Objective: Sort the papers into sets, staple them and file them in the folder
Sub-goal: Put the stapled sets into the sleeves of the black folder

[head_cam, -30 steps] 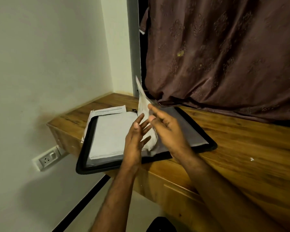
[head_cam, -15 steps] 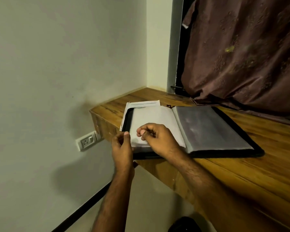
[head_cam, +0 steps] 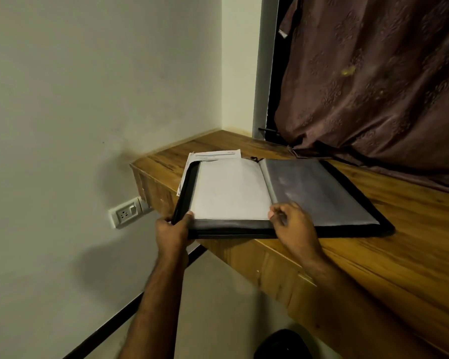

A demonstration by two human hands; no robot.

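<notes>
No legible text anywhere in view. The loose sheet (head_cam: 215, 154) sticking out from behind the open folder (head_cam: 329, 230) carries a few printed lines along its top edge (too small and blurred to read). The white page (head_cam: 231, 190) in the folder's left half shows no readable print.

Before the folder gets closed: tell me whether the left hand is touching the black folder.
Touching. The head view shows the left hand gripping the near left corner of the open black folder, thumb on top of its edge.
</notes>
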